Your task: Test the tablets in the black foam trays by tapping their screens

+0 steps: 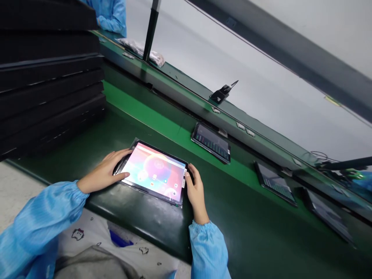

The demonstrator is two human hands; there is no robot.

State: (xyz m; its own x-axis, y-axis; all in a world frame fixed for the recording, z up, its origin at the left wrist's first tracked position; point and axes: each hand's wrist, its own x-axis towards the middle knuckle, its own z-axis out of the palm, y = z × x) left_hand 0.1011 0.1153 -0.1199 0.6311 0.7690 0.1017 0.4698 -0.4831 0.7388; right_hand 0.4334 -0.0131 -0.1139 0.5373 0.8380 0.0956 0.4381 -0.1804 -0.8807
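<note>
A tablet [155,172] with a lit pink and blue home screen lies on the dark green belt [238,217] in front of me. My left hand [106,172] grips its left edge, thumb laid along the frame and fingers curled round the side. My right hand [196,192] holds its right edge, thumb on the bezel. Both my arms are in light blue sleeves.
Three more tablets [211,142] [275,183] [328,214] lie further along the belt to the right. A tall stack of black trays [49,77] stands at the left. A black clip fixture [222,93] sits on the far rail. Another person's blue sleeve [112,15] shows at the top.
</note>
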